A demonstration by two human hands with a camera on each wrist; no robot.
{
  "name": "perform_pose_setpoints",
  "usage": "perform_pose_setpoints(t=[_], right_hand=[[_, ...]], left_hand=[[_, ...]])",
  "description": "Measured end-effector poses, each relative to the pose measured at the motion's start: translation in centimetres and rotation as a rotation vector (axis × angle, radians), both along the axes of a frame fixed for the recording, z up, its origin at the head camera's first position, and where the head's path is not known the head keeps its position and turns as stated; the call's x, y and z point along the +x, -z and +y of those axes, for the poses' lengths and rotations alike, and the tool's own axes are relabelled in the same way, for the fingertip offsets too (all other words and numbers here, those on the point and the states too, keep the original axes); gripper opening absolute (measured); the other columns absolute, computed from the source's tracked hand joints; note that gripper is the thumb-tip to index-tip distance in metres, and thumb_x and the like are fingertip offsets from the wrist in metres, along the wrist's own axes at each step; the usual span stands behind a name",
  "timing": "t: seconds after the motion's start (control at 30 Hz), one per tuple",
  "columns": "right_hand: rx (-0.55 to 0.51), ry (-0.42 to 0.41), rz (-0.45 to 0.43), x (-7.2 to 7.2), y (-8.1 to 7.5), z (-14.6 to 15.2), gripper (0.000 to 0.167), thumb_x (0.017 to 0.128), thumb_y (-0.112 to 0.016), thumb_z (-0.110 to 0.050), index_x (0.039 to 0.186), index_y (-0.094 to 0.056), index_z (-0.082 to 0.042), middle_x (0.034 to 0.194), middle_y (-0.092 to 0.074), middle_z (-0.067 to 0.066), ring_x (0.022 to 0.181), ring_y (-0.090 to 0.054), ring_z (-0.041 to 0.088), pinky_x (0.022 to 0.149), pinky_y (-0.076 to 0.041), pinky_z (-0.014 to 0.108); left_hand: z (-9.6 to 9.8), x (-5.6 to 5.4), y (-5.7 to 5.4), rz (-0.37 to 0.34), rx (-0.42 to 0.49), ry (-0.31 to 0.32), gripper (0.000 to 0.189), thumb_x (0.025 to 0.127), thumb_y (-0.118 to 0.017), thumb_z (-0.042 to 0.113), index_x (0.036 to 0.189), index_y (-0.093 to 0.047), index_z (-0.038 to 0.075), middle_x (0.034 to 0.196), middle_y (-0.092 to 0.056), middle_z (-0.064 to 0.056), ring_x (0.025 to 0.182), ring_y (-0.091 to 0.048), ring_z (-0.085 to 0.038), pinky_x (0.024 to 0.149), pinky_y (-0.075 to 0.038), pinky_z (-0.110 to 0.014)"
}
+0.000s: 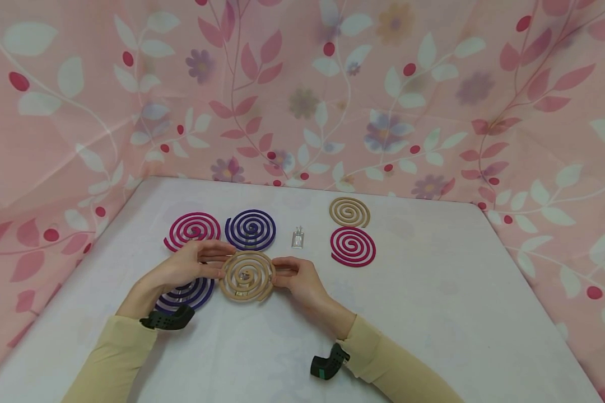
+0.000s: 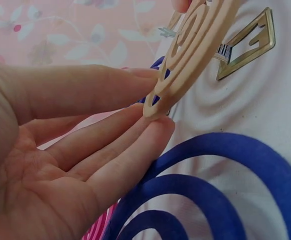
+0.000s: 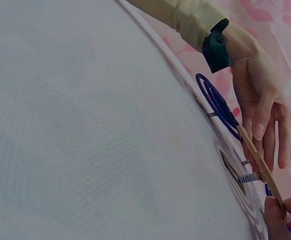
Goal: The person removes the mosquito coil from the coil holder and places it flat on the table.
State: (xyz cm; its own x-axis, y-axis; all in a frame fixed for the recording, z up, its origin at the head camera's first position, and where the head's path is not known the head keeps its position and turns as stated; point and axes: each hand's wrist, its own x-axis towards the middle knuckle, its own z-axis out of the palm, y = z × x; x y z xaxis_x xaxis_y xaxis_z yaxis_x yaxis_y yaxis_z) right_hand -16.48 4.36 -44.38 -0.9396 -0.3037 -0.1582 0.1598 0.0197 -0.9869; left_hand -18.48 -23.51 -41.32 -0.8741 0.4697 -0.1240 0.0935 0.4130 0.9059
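My left hand (image 1: 186, 264) and right hand (image 1: 301, 281) pinch the tan coil (image 2: 198, 62); I should level it, then release evenly; its seating on the metal stand (image 2: 249, 61) looks uncertain.

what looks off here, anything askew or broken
Nothing looks damaged or spilled. Only the small rectangular silver metal stand differs: it has no coil over it, while the held tan flat spiral coil is over a similar stand.
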Motion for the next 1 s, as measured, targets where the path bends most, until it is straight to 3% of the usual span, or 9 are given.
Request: perform_pose_setpoints(t=[0.17, 0.43, 0.7, 1.0], right_hand=[[-0.008, -0.006, 0.004, 0.0, 0.0, 0.0, 0.038, 0.088, -0.064, 0.008, 0.126, -0.060, 0.010, 0.117, -0.068, 0.028, 0.106, -0.070, 0.028, 0.085, -0.059, 0.029], [-0.033, 0.005, 0.002, -0.1, -0.3, 0.1, 0.038, 0.087, -0.064, 0.008, 0.125, -0.061, 0.010, 0.117, -0.067, 0.031, 0.101, -0.071, 0.022, 0.085, -0.060, 0.030], [-0.022, 0.022, 0.000, -0.2, -1.0, 0.5, 0.039, 0.088, -0.066, 0.004, 0.126, -0.063, 0.006, 0.123, -0.066, 0.022, 0.091, -0.071, 0.015, 0.083, -0.060, 0.031], [0.011, 0.023, -0.003, -0.5, -1.5, 1.0, 0.039, 0.087, -0.068, -0.001, 0.126, -0.065, 0.002, 0.126, -0.066, 0.018, 0.095, -0.071, 0.015, 0.086, -0.057, 0.028]], left_hand=[[0.0, 0.1, -0.4, 0.018, -0.019, -0.003, 0.054, 0.087, -0.075, 0.009, 0.136, -0.055, -0.003, 0.134, -0.062, -0.021, 0.128, -0.056, -0.039, 0.105, -0.048, -0.049], [0.0, 0.2, -0.6, -0.007, 0.016, -0.022, 0.055, 0.088, -0.075, 0.012, 0.137, -0.055, -0.003, 0.136, -0.060, -0.023, 0.128, -0.056, -0.041, 0.098, -0.055, -0.037], [0.0, 0.2, -0.7, -0.019, 0.054, -0.027, 0.055, 0.090, -0.073, 0.012, 0.138, -0.053, -0.004, 0.138, -0.058, -0.025, 0.129, -0.055, -0.041, 0.095, -0.055, -0.028], [0.2, 0.1, -0.5, -0.017, 0.073, -0.026, 0.055, 0.089, -0.074, 0.012, 0.138, -0.054, -0.004, 0.138, -0.058, -0.024, 0.128, -0.056, -0.039, 0.094, -0.055, -0.024]])
